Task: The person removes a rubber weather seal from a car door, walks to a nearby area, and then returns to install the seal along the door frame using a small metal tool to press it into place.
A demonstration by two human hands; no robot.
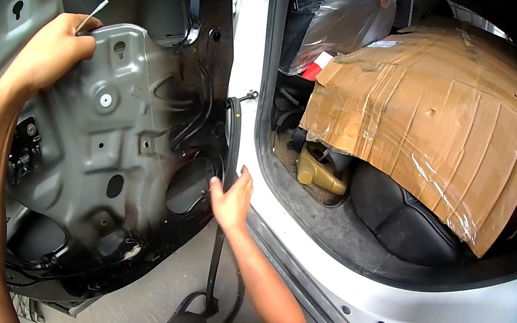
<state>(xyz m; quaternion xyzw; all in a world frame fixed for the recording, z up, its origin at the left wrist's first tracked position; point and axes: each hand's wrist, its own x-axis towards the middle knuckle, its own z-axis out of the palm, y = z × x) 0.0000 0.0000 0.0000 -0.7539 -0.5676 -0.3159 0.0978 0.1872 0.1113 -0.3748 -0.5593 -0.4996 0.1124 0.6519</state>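
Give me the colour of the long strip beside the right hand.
The strip is black with a small yellow mark; the head view shows it.

Below me, the grey floor [146, 292] bears the lower loops of a black rubber strip [216, 253]. Beside me, a gold plastic jug [320, 175] rests on the car's footwell carpet [284, 155]; brown cardboard [423, 123] partly covers the black seat [405, 227].

Grey door [97, 78], black strip [232, 150], brown cardboard [422, 130].
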